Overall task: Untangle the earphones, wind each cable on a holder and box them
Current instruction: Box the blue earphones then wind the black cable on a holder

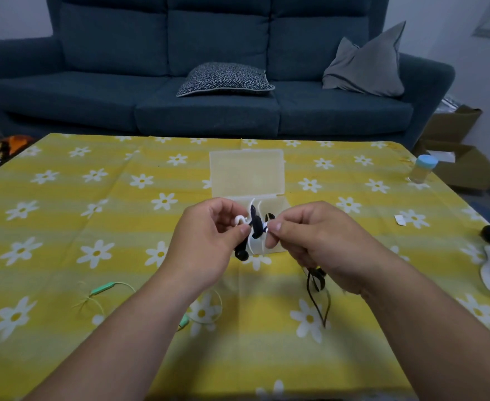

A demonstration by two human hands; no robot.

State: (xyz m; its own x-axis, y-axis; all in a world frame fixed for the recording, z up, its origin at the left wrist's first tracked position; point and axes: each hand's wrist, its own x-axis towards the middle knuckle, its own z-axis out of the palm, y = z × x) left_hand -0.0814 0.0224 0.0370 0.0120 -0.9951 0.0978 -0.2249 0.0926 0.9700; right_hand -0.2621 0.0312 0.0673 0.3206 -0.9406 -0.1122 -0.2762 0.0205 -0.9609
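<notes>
Green earphones (pixel 102 288): lying loose on the flowered tablecloth (pixel 64 227) at lower left. Left hand (pixel 206 241): pinching a white holder (pixel 242 219) between curled thumb and fingers, above the table. Black earphones (pixel 257 224): crossing the holder, with one bud dangling below. Right hand (pixel 313 241): pinching the holder's other end, with black cable trailing beneath the palm. Open clear box (pixel 246 172): sitting just behind both hands.
</notes>
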